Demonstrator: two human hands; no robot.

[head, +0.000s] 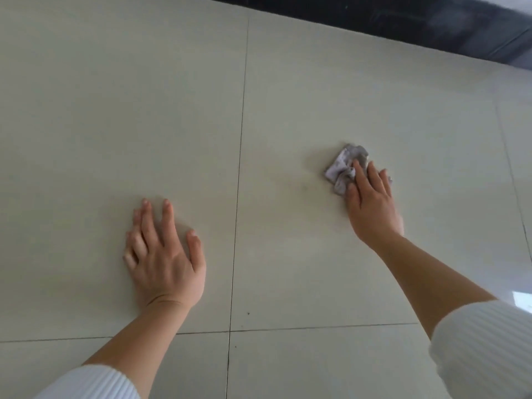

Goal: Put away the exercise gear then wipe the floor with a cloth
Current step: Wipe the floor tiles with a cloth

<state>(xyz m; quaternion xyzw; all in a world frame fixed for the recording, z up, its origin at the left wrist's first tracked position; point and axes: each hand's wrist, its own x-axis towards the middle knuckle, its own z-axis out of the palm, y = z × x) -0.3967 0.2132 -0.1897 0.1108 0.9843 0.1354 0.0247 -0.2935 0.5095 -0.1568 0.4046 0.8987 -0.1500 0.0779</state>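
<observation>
- Bracing on the pale tiled floor [86, 110], the left hand [164, 254] lies flat, palm down and fingers spread, holding nothing; it sits left of the long grout line [240, 156] that runs from the near edge of the floor toward the far edge.
- A ribbed white sleeve [95, 381] is pushed up on the left forearm, and its twin covers the right arm at the near right corner of the view.
- The tiles are large, smooth and faintly glossy, cream in colour, with thin dark joints; a few small dark specks sit near the joint crossing close to the near edge.
- Right of the grout line, the cloth [342, 168] is a small crumpled rag, grey-lilac, soft and creased, bunched rather than folded.
- The right hand [371, 203] presses on the cloth with its fingers laid over the rag's near-right part; this grip is a flat press, fingers nearly straight, not a closed fist.
- The rag sticks out ahead and to the left of those fingers, so it lies between the right hand and the grout line; the right hand is plainly the nearer one, and a sweep leftward would push the rag ahead of the hand.
- A dark strip [431, 21] borders the floor's far right edge; it may be furniture or a skirting, too blurred to tell.
- No exercise gear shows, so the wiping stage seems under way.
</observation>
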